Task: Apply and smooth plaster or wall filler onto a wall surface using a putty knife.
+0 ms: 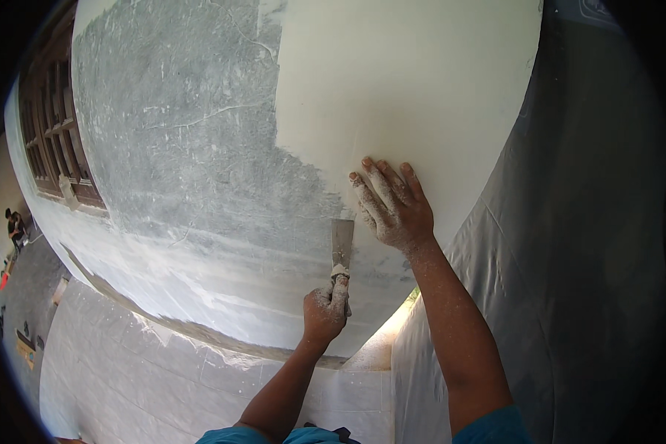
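1. A scraper [342, 240], blade up, is against the wall [192, 155] where grey meets cream.
2. My left hand [325, 312] wraps its handle.
3. My right hand [396, 211] lies spread on the cream part.
4. Far left: a brown window [58, 122].

Grey wall [192, 133]: open passage across the upper left.
Right hand [394, 211]: spread on pale wall [407, 81], blocking centre right.
Scraper [341, 243]: in left hand [324, 311], blocking just below centre.
Plastic sheet [584, 244]: barrier along the right.
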Tool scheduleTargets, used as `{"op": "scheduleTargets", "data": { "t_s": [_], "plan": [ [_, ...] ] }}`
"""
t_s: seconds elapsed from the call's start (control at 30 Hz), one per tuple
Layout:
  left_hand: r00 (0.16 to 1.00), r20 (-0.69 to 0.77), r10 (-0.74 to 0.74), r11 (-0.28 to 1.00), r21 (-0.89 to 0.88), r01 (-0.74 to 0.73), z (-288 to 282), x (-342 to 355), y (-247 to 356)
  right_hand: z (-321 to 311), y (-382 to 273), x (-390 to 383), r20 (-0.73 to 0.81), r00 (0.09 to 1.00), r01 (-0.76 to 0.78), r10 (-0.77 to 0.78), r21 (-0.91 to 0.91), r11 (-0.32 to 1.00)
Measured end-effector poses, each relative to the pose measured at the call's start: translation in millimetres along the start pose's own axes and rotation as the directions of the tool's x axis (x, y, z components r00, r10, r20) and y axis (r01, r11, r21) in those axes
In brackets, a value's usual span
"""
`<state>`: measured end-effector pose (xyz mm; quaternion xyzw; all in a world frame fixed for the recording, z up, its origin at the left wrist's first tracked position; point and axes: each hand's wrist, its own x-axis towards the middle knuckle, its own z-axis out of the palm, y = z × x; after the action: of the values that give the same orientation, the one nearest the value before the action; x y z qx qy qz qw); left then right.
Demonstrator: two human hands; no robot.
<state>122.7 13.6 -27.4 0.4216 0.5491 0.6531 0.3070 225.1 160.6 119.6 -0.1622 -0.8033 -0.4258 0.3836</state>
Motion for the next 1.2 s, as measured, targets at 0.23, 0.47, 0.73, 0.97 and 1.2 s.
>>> {"op": "scheduleTargets", "data": {
  "t_s": [0.23,0.47,0.73,0.97,1.2],
  "plan": [
    [1.000,0.019,-0.018,0.996,-0.090,0.020,1,2,13,-2,2,2,-0.021,1.000,0.004,-0.004,0.006,1.000],
    [0.997,0.029,0.075,0.991,-0.114,-0.071,4,10,20,-2,3,0,-0.001,1.000,0.004,-0.004,0.020,1.000],
    [0.999,0.043,-0.029,0.993,-0.116,0.034,6,5,20,1,2,-2,0.005,1.000,0.000,0.000,0.033,0.999],
    [1.000,0.001,0.003,0.994,-0.110,-0.003,8,5,13,-1,3,0,-0.003,1.000,0.008,-0.008,0.024,1.000],
    [1.000,0.012,-0.007,0.992,-0.124,0.009,8,1,7,-3,3,-1,0.008,1.000,0.013,-0.013,0.019,1.000]
  ]
}}
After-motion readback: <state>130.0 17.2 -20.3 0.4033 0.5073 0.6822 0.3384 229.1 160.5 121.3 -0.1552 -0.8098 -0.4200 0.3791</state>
